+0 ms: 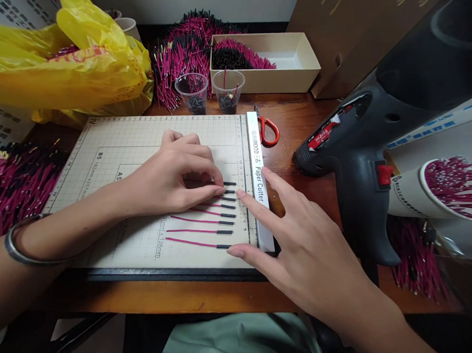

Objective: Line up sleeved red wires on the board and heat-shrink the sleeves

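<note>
1. From my remote seat I see two bare hands: the left hand (172, 178) near the centre of the view, the right hand (307, 255) toward 4 o'clock.
2. The fingernails that show are trimmed short and carry no visible polish.
3. Both forearms (77, 225) are uncovered as far as the frame edges, one coming in from 8 o'clock and the other from 4 o'clock.
4. A plain metal bangle (19, 246), grey-silver, smooth and rounded, circles the left wrist at 8 o'clock.
5. At 6 o'clock lies a pale green garment (242, 342) of soft, lightly creased fabric, covering the lap.
</note>
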Tool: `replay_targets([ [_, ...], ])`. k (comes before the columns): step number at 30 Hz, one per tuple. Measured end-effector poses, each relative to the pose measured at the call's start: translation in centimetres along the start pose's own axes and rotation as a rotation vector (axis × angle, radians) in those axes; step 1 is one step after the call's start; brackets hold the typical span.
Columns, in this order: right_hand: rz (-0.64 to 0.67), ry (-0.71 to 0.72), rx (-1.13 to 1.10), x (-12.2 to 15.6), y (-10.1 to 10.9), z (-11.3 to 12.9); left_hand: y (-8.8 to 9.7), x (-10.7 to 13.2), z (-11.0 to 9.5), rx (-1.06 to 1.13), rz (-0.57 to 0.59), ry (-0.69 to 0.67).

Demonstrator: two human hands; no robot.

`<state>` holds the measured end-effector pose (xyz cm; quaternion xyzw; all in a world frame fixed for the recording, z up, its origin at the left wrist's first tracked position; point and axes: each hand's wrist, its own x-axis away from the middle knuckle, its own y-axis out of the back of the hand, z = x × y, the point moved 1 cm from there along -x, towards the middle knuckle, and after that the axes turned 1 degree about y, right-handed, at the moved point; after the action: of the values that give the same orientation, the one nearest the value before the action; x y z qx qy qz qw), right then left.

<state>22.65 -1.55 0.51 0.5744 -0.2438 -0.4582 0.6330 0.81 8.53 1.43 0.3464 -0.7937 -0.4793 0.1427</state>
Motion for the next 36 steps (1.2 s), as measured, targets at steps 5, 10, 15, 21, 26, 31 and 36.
replay_targets([
  [5, -0.001, 0.005, 0.0, -0.01, -0.05, 0.04, -0.06, -0.07, 0.06, -0.002, 0.005, 0.004],
  [10, -0.006, 0.006, 0.004, -0.12, -0.21, 0.04, -0.17, -0.03, 0.11, 0.03, -0.028, -0.039],
  [15, -0.005, -0.001, 0.008, -0.16, -0.2, 0.03, -0.15, 0.06, 0.04, 0.032, -0.036, -0.049],
  [21, -0.012, 0.01, 0.022, -0.12, -0.18, 0.07, -0.09, -0.02, -0.01, 0.014, -0.004, -0.02],
  [26, -0.038, 0.008, 0.043, -0.2, -0.23, -0.28, -0.06, 0.0, 0.0, 0.028, -0.041, -0.009],
  [31, -0.027, 0.013, 0.043, -0.68, -0.31, -0.53, -0.1, -0.12, 0.28, 0.008, -0.079, 0.059],
  [36, -0.021, 0.018, 0.055, -0.74, -0.32, -0.43, -0.17, -0.36, 0.5, 0.061, -0.041, 0.101],
])
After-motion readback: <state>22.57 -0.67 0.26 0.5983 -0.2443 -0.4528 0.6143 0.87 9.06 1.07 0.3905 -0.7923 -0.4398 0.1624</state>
